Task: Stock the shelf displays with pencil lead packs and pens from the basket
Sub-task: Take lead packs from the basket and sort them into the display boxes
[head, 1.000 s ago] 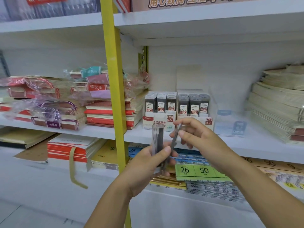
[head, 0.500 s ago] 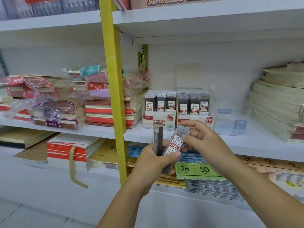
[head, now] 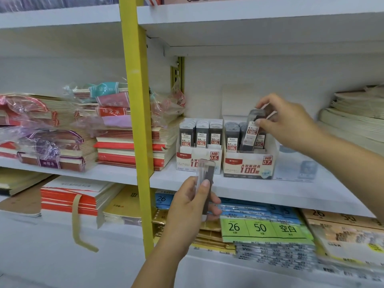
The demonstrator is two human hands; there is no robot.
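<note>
Right hand (head: 291,123): the grip is pinched on the upper end of the 0.7 lead pack (head: 252,132), thumb in front, fingers curled behind. The pack is held tilted, top leaning right. Its lower end is inside the HB 0.7 display box (head: 248,165), behind the front wall, between the full left column and a pack standing at the right.

Left hand (head: 191,206): the grip is closed round the left-hand lead pack (head: 205,171), held upright in front of the shelf edge, below the HB 0.5 display box (head: 187,161). Whether one pack or two is held cannot be told.

The two boxes are set just beside each other on the shelf (head: 249,190). The 0.5 box shows three filled columns.

Edges and room:
- A bare strip of shelf is seen between the box fronts and the shelf's front edge.
- Open height is seen above the boxes, under the upper shelf.
- A clear holder (head: 295,167) stands just right of the 0.7 box, and a paper stack (head: 353,125) lies farther right, apart from it.
- To the left, notebook stacks (head: 124,146) reach close to the 0.5 box, and the yellow upright (head: 137,121) crosses in front of them.
</note>
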